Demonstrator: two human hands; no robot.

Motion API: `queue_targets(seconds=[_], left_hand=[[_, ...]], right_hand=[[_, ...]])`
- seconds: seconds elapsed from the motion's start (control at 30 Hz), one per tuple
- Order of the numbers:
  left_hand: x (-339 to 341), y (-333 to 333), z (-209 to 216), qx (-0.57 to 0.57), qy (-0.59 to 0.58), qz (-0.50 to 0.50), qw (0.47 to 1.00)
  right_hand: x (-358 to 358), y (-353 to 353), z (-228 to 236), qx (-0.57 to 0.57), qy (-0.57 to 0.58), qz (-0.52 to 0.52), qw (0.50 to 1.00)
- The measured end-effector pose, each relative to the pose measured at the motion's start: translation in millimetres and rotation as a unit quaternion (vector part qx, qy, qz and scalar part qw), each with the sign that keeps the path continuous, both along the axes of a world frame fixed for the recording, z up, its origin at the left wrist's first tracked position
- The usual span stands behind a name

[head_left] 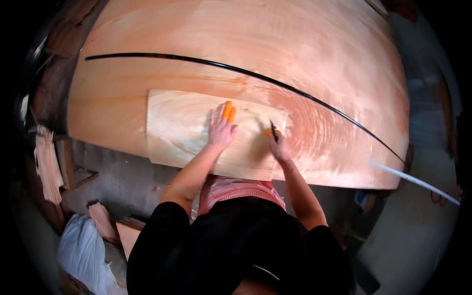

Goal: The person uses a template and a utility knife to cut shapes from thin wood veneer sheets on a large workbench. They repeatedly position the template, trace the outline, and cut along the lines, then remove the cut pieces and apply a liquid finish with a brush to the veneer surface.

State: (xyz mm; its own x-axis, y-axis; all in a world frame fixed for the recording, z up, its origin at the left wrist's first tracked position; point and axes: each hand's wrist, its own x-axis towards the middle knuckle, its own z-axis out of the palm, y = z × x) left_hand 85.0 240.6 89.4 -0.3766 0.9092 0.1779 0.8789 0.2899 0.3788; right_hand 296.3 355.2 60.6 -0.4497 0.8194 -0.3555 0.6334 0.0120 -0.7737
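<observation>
A pale, thin wood veneer sheet point(177, 120) lies on top of a much larger wooden sheet point(339, 59), close to its near edge. My left hand point(222, 132) rests flat on the veneer, fingers stretched out, with orange covers on two of them. Near the right end of the same piece, my right hand point(279, 146) is closed round a slim dark knife point(273, 129), pointing away from me. Orange also shows on a finger there. The knife's tip is small, and I cannot make out whether it touches the wood.
Beyond both hands, a long black strip point(236, 68) runs across the large sheet. A white strip point(418, 179) sticks out past its right edge. At the left are hanging veneer scraps point(47, 164); a white sack point(86, 253) sits on the floor at the lower left.
</observation>
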Motion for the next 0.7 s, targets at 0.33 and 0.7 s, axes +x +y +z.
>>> queue_targets(seconds=[0.33,0.7], left_hand=[[-21.3,-10.6,-1.7,0.009,-0.014,0.123,0.992],[-20.3,-8.3,-0.4,-0.008,-0.001,0.124,0.992]], right_hand=[[-6.1,-3.8,11.5,-0.068,0.041,-0.007,0.997],[-41.8,-33.9,90.8,-0.153,-0.083,0.188,0.967]])
